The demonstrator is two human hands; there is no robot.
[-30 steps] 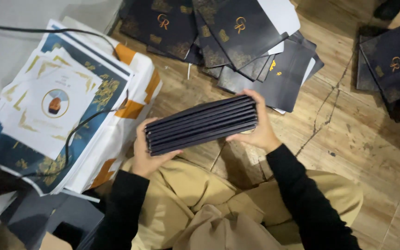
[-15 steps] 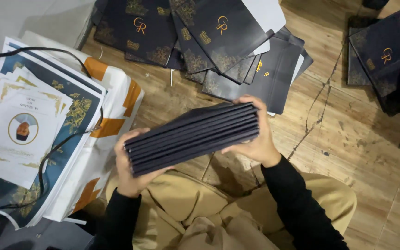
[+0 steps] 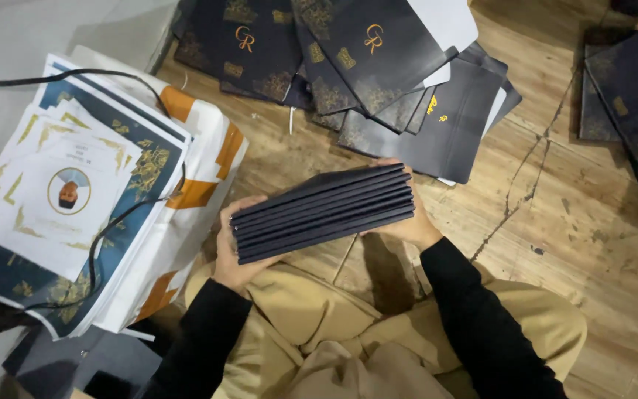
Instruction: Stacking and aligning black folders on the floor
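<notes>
Between my left hand (image 3: 232,255) and right hand (image 3: 407,222) I clamp a stack of dark flat folders (image 3: 323,213). Beyond it lie fanned dark gold-printed folders (image 3: 348,66). Left of my left hand sits a white-and-orange wrapped bundle (image 3: 186,185) topped with blue-bordered printed sheets (image 3: 60,192).

A small print or card-making workshop, worked on the floor: dark gold-stamped folders (image 3: 348,66) fanned out far on bare wooden boards (image 3: 577,244), and printed blue-and-white sheets (image 3: 75,199) stacked at the left.
</notes>
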